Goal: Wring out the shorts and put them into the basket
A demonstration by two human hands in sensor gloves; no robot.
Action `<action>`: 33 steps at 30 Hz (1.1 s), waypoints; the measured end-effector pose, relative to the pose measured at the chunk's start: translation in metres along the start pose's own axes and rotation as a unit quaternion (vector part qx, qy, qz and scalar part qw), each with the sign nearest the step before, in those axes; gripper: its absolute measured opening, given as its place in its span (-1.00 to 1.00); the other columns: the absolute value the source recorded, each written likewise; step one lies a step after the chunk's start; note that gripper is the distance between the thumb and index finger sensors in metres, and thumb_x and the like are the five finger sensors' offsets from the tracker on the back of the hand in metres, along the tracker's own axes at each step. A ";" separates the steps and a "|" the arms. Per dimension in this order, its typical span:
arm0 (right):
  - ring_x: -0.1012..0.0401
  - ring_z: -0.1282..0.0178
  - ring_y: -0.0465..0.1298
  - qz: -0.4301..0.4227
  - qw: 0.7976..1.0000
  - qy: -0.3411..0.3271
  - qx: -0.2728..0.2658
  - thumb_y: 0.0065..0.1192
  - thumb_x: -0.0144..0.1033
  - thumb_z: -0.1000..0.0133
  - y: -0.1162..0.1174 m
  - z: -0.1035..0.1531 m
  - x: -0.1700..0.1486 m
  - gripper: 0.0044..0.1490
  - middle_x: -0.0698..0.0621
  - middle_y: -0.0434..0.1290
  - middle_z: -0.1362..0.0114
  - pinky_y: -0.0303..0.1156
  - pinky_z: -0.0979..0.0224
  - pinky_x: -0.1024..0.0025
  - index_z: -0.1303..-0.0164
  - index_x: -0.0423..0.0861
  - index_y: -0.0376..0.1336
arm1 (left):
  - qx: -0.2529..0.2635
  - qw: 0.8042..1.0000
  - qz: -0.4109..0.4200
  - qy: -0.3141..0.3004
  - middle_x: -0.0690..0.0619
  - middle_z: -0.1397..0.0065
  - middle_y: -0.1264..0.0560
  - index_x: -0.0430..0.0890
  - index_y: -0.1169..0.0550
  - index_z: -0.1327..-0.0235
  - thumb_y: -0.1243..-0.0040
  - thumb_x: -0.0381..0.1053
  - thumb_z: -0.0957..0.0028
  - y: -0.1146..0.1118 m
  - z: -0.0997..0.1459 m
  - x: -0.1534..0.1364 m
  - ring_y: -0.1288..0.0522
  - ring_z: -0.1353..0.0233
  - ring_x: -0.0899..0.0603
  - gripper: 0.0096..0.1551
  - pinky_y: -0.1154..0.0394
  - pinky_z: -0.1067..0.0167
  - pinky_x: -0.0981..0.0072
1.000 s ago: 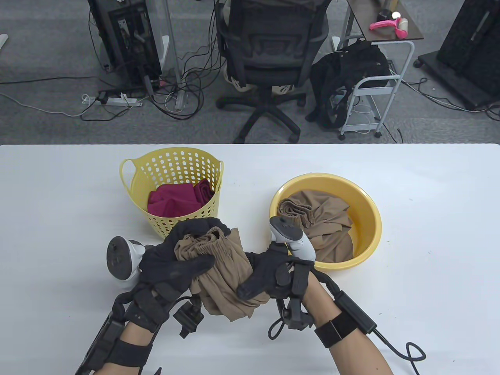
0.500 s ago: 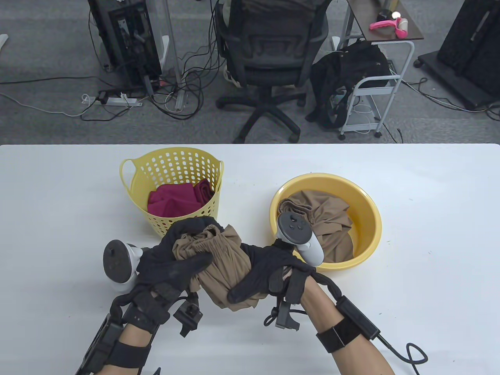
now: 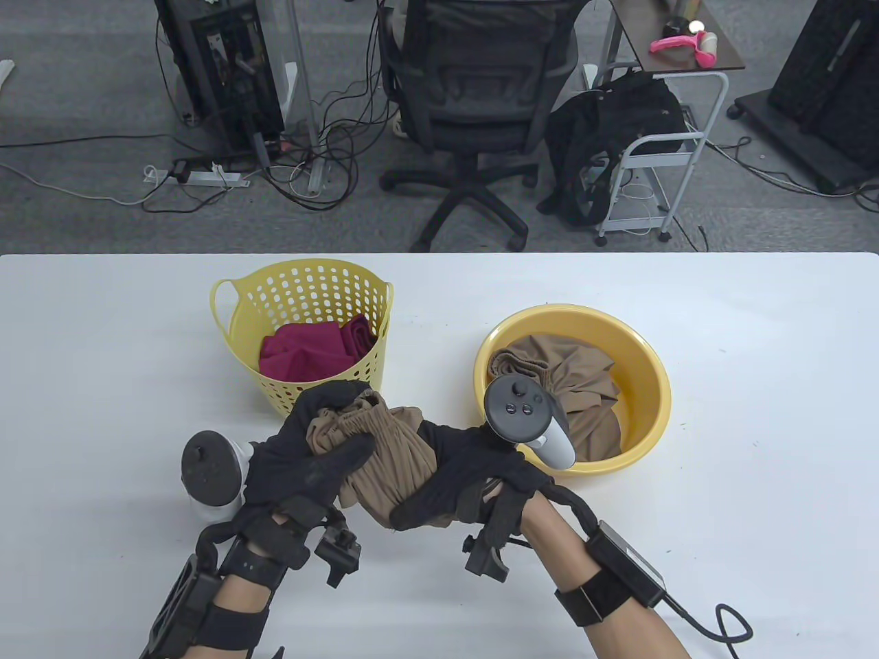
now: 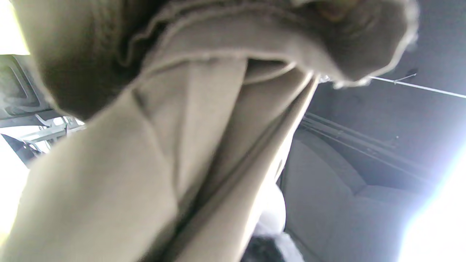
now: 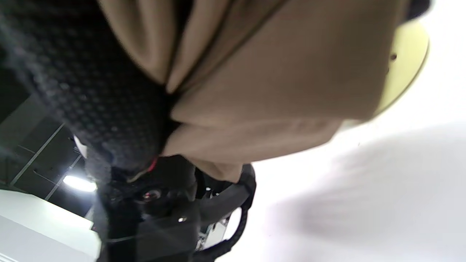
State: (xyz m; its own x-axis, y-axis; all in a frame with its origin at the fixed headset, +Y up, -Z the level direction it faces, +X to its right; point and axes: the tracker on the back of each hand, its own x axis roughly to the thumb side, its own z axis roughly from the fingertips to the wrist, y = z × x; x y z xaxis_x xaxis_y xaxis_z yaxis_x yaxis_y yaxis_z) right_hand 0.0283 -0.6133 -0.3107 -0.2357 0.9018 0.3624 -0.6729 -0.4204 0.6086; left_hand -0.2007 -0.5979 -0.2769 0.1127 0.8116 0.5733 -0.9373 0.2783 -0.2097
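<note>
**Both hands clamp a bunched pair of tan shorts above the table**

The tan shorts (image 3: 384,456) are gathered into a tight wad between the two gloved hands, over the near middle of the white table (image 3: 755,412), in front of the basket and to the left of the basin. The left hand (image 3: 302,453) curls its fingers and thumb round the end with the gathered elastic waistband, which pokes up between thumb and fingers. The right hand (image 3: 460,473) wraps round the other end, its fingers closed over the cloth from the right and its thumb reaching under toward the left. The two hands sit close together with only a short stretch of creased cloth showing between them.

In the left wrist view the shorts (image 4: 164,145) fill most of the picture as blurred folds. In the right wrist view the shorts (image 5: 276,83) hang from the top, with a black gloved finger (image 5: 91,87) pressed against them.

The yellow perforated basket (image 3: 309,288) stands at the far left of the hands and holds a crumpled dark red garment (image 3: 309,350). The yellow basin (image 3: 645,384) stands to the right and holds another tan garment (image 3: 584,384), piled against its left wall. The tracker (image 3: 525,419) on the right hand overlaps the basin's near left rim in the table view.
</note>
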 end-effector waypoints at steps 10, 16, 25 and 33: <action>0.21 0.28 0.61 0.151 0.986 -0.009 -0.075 0.81 -0.01 0.25 0.005 0.005 0.016 0.04 0.05 0.54 -0.01 0.56 0.30 0.42 -0.25 -0.24 0.24 | 0.011 0.998 -0.045 0.033 -0.20 -0.52 -0.39 0.07 -0.20 -0.49 -0.29 0.26 -0.27 -0.003 0.003 -0.003 -0.50 -0.37 -0.38 -0.29 -0.38 -0.31 -0.37; 0.21 0.29 0.61 0.229 0.968 -0.018 -0.099 0.80 0.00 0.24 0.009 0.007 0.023 0.02 0.05 0.54 0.00 0.56 0.31 0.42 -0.24 -0.24 0.26 | 0.017 0.996 -0.068 0.058 -0.23 -0.47 -0.41 0.03 -0.20 -0.50 -0.26 0.27 -0.29 -0.005 0.005 -0.005 -0.53 -0.32 -0.37 -0.28 -0.42 -0.26 -0.35; 0.22 0.30 0.61 0.332 0.932 -0.043 -0.137 0.80 0.00 0.24 0.014 0.011 0.033 -0.01 0.05 0.56 0.02 0.56 0.32 0.42 -0.22 -0.22 0.28 | 0.026 0.990 -0.100 0.099 -0.27 -0.37 -0.47 -0.04 -0.22 -0.49 -0.23 0.31 -0.30 -0.008 0.006 -0.006 -0.61 -0.19 -0.34 -0.27 -0.50 -0.15 -0.28; 0.22 0.31 0.61 0.407 0.898 -0.071 -0.155 0.79 0.00 0.23 0.020 0.015 0.037 -0.04 0.05 0.56 0.03 0.56 0.33 0.42 -0.20 -0.21 0.29 | 0.023 0.983 -0.122 0.135 -0.30 -0.26 -0.54 -0.08 -0.29 -0.46 -0.21 0.32 -0.31 -0.009 0.006 -0.007 -0.68 -0.06 -0.31 -0.29 -0.57 -0.04 -0.22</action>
State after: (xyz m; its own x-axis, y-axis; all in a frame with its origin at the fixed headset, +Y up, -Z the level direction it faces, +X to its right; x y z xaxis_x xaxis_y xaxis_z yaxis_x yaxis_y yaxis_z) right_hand 0.0165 -0.5904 -0.2744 -0.6603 0.2778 0.6977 -0.4861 -0.8663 -0.1152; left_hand -0.1947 -0.6094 -0.2747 0.4133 0.8321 0.3697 -0.8849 0.4628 -0.0525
